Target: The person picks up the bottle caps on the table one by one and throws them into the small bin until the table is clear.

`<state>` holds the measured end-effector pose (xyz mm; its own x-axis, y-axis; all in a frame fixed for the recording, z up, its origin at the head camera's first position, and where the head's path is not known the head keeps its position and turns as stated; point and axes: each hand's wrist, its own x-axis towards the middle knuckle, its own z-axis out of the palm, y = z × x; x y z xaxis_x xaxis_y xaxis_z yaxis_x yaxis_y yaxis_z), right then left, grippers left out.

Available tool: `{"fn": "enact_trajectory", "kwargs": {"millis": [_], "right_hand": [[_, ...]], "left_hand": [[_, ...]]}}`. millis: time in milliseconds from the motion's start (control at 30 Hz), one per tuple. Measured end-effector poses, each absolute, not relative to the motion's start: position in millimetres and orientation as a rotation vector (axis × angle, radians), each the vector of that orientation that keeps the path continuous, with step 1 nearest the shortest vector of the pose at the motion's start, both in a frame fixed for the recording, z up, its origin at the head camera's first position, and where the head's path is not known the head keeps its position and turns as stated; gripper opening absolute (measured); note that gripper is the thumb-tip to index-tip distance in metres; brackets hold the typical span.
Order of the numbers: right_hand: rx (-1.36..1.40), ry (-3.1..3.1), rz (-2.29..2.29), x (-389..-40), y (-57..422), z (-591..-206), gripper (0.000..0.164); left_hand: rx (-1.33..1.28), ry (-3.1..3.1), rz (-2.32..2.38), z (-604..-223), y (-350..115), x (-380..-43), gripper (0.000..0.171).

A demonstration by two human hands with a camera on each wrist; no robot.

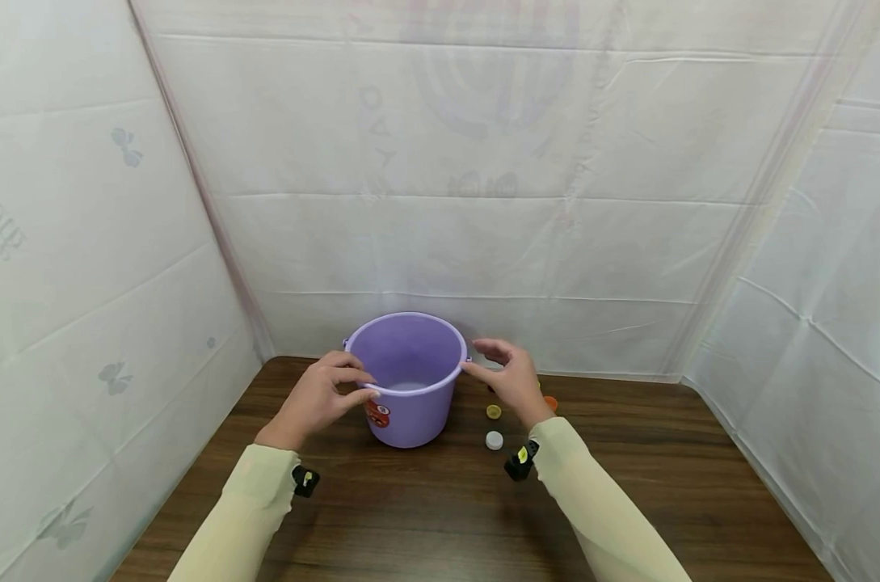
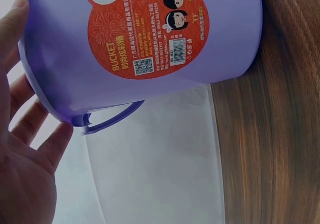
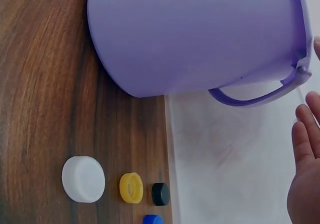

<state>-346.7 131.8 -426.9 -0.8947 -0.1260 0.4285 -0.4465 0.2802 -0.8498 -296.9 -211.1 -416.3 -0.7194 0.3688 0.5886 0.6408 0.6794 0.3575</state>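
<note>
Left hand (image 1: 322,406) grasps the bucket's (image 1: 410,416) near-left rim; bucket upright on the worktop (image 1: 410,517). Right hand (image 1: 514,380) loose at the right rim (contact: can't tell). Even two-sided hold, off the handle (image 3: 250,101), seems best. White cap (image 3: 83,179), yellow cap (image 3: 131,188), black cap (image 3: 160,194) crowd the right; curtain (image 1: 498,242) behind limits clearance.
</note>
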Motion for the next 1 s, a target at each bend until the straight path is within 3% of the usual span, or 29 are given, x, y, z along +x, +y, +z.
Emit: {"fn": "enact_trajectory", "kwargs": {"millis": [1000], "right_hand": [[0.497, -2.334, 1.617, -332.1, 152.0, -457.2, 0.048]], "left_hand": [[-0.778, -2.416, -0.763, -416.2, -210.7, -296.4, 0.013]]}}
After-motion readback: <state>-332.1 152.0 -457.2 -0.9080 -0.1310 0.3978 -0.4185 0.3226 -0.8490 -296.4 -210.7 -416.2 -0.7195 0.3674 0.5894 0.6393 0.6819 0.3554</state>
